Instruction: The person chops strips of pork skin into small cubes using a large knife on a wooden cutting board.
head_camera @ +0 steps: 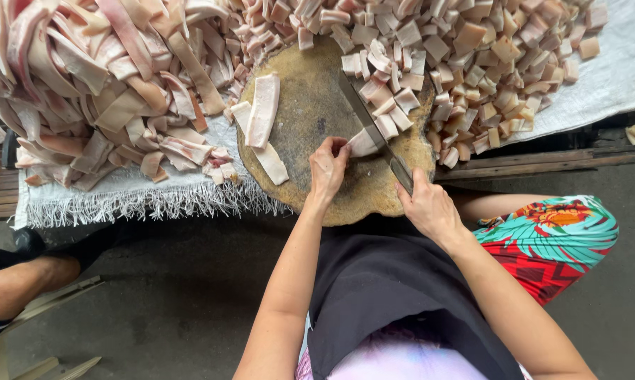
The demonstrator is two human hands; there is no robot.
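A person stood over a round wooden chopping board [310, 112]. The right hand [426, 207] gripped the handle of a long knife [370, 127], fingers wrapped tight, the blade pointing to eleven o'clock. The left hand [328, 169] pinched a strip of pork skin [363, 144] against the blade. Uncut strips [106, 77] were piled at ten o'clock, and cut squares [486, 63] at one o'clock, on a white cloth [613, 77].

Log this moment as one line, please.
left hand: pins meat strip | right hand: grips knife, blade on strip | surface: round board | cut cubes beyond
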